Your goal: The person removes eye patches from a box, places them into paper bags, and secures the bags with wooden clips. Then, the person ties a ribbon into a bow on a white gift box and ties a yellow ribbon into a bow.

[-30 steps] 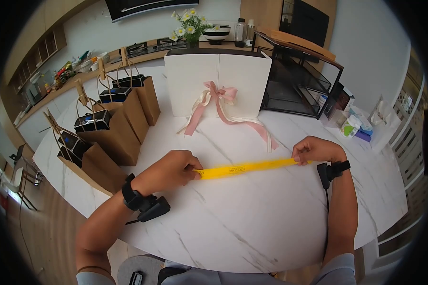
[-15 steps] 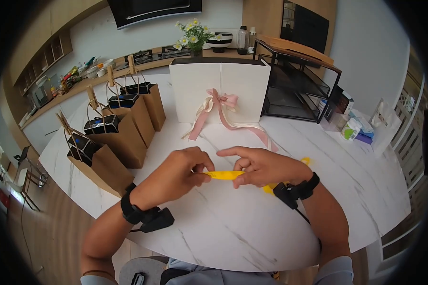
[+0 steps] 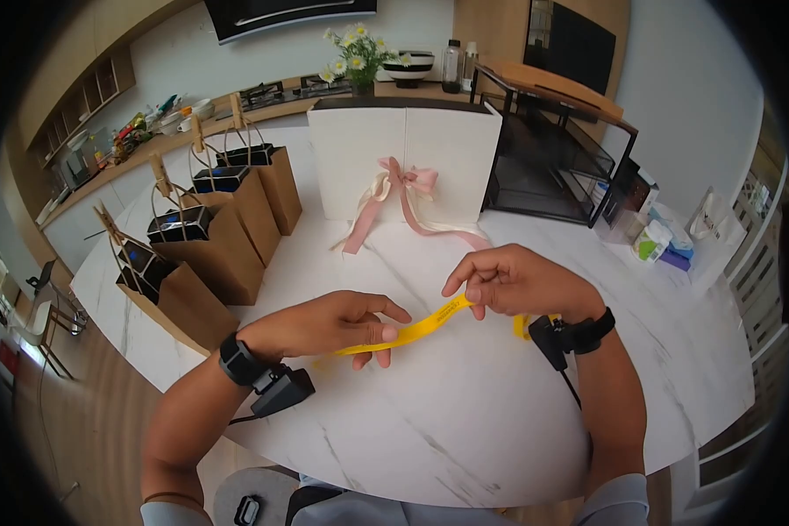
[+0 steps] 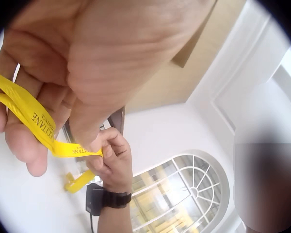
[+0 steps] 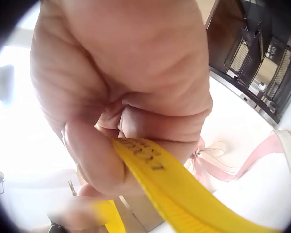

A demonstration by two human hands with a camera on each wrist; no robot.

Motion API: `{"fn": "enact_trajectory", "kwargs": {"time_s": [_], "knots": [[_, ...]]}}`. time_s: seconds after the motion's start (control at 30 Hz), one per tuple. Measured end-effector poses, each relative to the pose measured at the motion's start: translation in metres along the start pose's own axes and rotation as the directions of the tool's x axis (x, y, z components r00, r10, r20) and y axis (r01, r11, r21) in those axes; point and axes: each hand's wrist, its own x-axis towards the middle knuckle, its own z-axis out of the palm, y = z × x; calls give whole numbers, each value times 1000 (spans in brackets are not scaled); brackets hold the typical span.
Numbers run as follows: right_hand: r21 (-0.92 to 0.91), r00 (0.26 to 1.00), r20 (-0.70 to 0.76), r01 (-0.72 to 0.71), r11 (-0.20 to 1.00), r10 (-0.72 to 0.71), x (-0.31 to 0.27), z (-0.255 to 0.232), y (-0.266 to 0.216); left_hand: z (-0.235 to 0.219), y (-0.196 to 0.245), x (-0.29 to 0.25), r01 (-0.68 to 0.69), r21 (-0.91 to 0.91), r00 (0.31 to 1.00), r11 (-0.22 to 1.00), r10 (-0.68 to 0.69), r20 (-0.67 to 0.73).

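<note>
A yellow printed ribbon (image 3: 425,329) stretches between the two hands above the marble-patterned table (image 3: 394,421). My right hand (image 3: 522,280) pinches it between thumb and fingertips, and in the right wrist view the ribbon (image 5: 169,187) runs down from that pinch. On the left, the ribbon (image 4: 36,116) lies across the extended fingers of my left hand (image 3: 333,324), the thumb reaching over it. Behind the right hand, a further length of yellow ribbon (image 3: 522,326) shows near the wrist strap. The left end trails off blurred below the left hand.
Several brown paper bags (image 3: 215,241) with clothespins on their handles stand at left. A white box (image 3: 359,140) tied with a pink and cream bow (image 3: 403,180) is at the back, beside a black mesh rack (image 3: 543,167). Small packages (image 3: 666,241) sit at right.
The hands came together from far apart, shortening the stretched ribbon, then parted slightly. The left fingers have straightened, and the right hand has risen a little to the right with its pinch on the ribbon.
</note>
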Motion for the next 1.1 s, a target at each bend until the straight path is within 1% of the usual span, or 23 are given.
{"fn": "enact_trajectory", "kwargs": {"time_s": [0.03,0.07,0.13,0.17,0.2,0.23,0.27,0.33,0.37,0.4,0.43,0.47,0.5,0.57,0.6,0.67,0.73,0.8,0.9,0.97,1.03,1.07,1.1], "knots": [[33,999,33,9,999,-10,0,-5,-1,-2,-3,3,-38,-60,994,997,44,100],[61,998,65,20,998,-24,0,-8,0,-2,-6,7,-28,-61,993,998,34,109],[80,998,62,1,997,-6,1,-9,5,-2,-12,15,-39,132,998,990,31,63],[106,998,40,35,994,-39,3,-7,6,2,-15,17,-40,126,998,991,32,62],[128,997,20,70,989,-73,6,-5,5,7,-18,20,-260,410,950,874,308,-55],[124,997,28,66,990,-70,7,-2,4,11,-18,24,-380,674,813,634,576,-84],[92,994,19,102,990,-104,7,2,1,15,-11,26,-379,670,811,639,578,-92],[65,992,23,123,990,-125,10,5,-5,24,9,27,-378,335,888,863,440,-131],[54,981,10,193,980,-194,10,8,-5,27,10,33,-552,339,778,762,617,-120],[48,967,-7,256,965,-256,8,11,-3,25,11,35,-550,315,786,774,607,-119],[94,968,6,249,964,-250,7,9,-1,22,14,36,-483,25,871,875,483,-92],[104,972,1,234,967,-235,7,8,1,18,17,37,-359,-254,931,898,365,-22],[93,979,-7,205,974,-205,7,6,3,15,18,37,-355,-306,933,883,356,-55],[57,994,-18,109,992,-108,5,4,-4,5,16,36,-335,-295,938,895,347,-13],[54,994,-22,109,993,-108,4,4,-5,1,14,35,-322,-281,940,904,340,18],[43,996,-29,87,995,-86,4,5,-6,-3,12,33,-338,-286,938,897,344,-29],[9,992,-50,117,993,-116,6,5,-1,-14,12,26,-224,-157,974,962,226,-3],[-22,986,-68,150,988,-151,5,4,-4,-19,5,22,-244,-201,969,949,243,-31],[-34,994,-56,93,995,-95,3,2,-15,-22,2,14,-307,-121,950,944,296,-102],[-220,990,26,140,965,-138,6,-1,-10,-22,5,8,-290,-59,953,955,282,-110],[-192,993,74,101,976,-88,6,-10,-9,-23,10,2,-271,-4,957,963,269,-106],[-176,991,125,63,982,-41,5,-15,-9,-25,14,-3,-228,14,966,974,227,-126],[-146,993,118,33,989,-16,0,-19,-15,-26,16,-7,-185,31,971,982,187,-147]]}}
